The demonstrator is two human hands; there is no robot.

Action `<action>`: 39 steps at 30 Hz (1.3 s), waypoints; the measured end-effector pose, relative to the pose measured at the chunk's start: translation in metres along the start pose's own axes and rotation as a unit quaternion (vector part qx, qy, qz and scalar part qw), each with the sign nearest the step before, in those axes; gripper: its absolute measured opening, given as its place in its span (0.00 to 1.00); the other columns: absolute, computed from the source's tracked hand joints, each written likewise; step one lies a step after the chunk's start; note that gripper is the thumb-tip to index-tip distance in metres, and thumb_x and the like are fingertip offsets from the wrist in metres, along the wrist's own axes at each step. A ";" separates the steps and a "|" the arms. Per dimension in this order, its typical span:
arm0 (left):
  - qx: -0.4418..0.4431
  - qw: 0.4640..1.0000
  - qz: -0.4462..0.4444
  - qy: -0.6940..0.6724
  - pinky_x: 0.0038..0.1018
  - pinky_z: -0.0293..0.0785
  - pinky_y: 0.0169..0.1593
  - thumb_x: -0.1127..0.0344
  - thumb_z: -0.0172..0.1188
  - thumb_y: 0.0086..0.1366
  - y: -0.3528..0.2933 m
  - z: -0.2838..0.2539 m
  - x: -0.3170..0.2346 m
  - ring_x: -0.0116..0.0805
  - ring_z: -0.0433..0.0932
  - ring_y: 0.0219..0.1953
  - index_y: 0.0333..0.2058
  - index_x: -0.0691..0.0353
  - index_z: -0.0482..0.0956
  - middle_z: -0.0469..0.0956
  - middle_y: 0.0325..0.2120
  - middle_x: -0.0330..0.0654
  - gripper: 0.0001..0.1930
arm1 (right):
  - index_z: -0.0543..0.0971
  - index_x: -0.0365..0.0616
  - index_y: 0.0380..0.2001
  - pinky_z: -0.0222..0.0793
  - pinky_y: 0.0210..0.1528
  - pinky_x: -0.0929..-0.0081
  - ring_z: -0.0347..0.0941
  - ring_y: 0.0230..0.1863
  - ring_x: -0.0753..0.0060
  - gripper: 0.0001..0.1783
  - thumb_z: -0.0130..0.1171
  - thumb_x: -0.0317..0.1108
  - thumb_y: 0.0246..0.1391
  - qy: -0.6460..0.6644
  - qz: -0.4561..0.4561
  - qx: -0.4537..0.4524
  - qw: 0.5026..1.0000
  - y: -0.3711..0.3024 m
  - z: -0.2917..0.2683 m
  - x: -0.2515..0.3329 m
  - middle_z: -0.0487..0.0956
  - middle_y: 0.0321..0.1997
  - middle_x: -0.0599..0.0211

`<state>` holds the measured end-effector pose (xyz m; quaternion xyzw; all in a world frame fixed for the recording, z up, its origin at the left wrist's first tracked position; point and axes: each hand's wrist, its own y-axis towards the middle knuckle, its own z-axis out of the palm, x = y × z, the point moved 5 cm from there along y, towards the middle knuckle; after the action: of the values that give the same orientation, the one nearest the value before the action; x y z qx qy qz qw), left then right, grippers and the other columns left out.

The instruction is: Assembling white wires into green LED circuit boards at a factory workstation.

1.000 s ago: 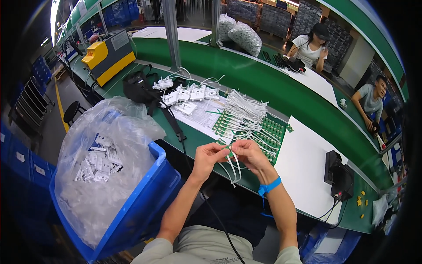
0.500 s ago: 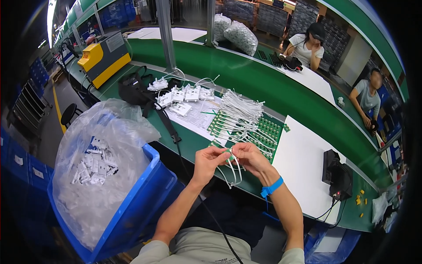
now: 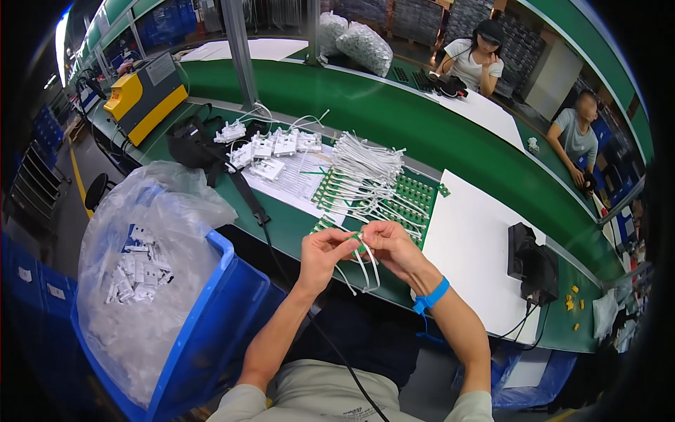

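My left hand (image 3: pixel 325 254) pinches a small green circuit board (image 3: pixel 359 241) between thumb and fingers. Its white cables (image 3: pixel 372 271) hang in loops below the fingers. My right hand (image 3: pixel 395 248), with a blue band at the wrist, is closed on the same board at its cable end; the fingertips hide the exact contact. Just beyond both hands lies a panel of small green boards (image 3: pixel 415 200), partly covered by a bundle of white cables (image 3: pixel 365 160).
White plastic housings (image 3: pixel 285 143) sit on a printed sheet (image 3: pixel 292 184). A blue bin (image 3: pixel 218 302), lined with clear plastic, holds more white parts at left. Right stand a white sheet (image 3: pixel 467 260) and a black device (image 3: pixel 532 264). Two people sit across the bench.
The view has shifted slightly, so the bench appears further left. Both hands stay together on the small board, with the fingers slightly repositioned and the cables hanging differently.
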<state>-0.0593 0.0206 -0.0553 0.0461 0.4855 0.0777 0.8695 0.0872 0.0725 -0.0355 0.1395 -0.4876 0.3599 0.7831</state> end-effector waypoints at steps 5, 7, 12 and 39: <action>0.004 1.000 -0.003 0.004 0.27 0.85 0.41 0.77 0.66 0.64 0.000 0.005 0.007 0.30 0.84 0.34 0.39 0.72 0.82 0.84 0.34 0.44 0.06 | 0.80 0.43 0.32 0.76 0.43 0.76 0.75 0.34 0.80 0.06 0.62 0.32 0.62 0.019 -0.013 0.001 1.000 -0.004 -0.005 -0.003 0.80 0.33 0.73; 0.001 1.000 -0.007 -0.012 0.27 0.85 0.40 0.77 0.65 0.64 -0.001 0.006 0.012 0.31 0.84 0.34 0.40 0.72 0.82 0.84 0.34 0.45 0.06 | 0.80 0.42 0.34 0.75 0.42 0.76 0.76 0.34 0.79 0.06 0.62 0.32 0.62 0.022 -0.013 0.002 1.000 -0.007 -0.004 -0.004 0.80 0.34 0.72; -0.007 0.998 -0.009 -0.063 0.26 0.85 0.38 0.77 0.63 0.66 -0.005 0.013 0.004 0.32 0.85 0.33 0.42 0.72 0.81 0.84 0.34 0.45 0.07 | 0.81 0.40 0.37 0.73 0.38 0.78 0.77 0.35 0.76 0.06 0.62 0.32 0.62 0.044 -0.026 0.020 0.998 -0.019 0.013 0.000 0.81 0.34 0.68; -0.426 0.620 0.191 0.630 0.29 0.69 0.25 0.61 0.72 0.59 -0.152 -0.013 -0.279 0.35 0.75 0.20 0.33 0.62 0.85 0.81 0.22 0.43 0.11 | 0.73 0.44 0.51 0.47 0.19 0.85 0.52 0.18 0.90 0.12 0.48 0.38 0.73 0.026 -0.286 -0.240 0.927 -0.056 -0.038 0.020 0.63 0.24 0.77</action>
<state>-0.2009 -0.1796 0.1481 -0.2976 0.8074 0.4504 0.2381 0.1567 0.0635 -0.0291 0.0712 -0.4784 -0.0037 0.8753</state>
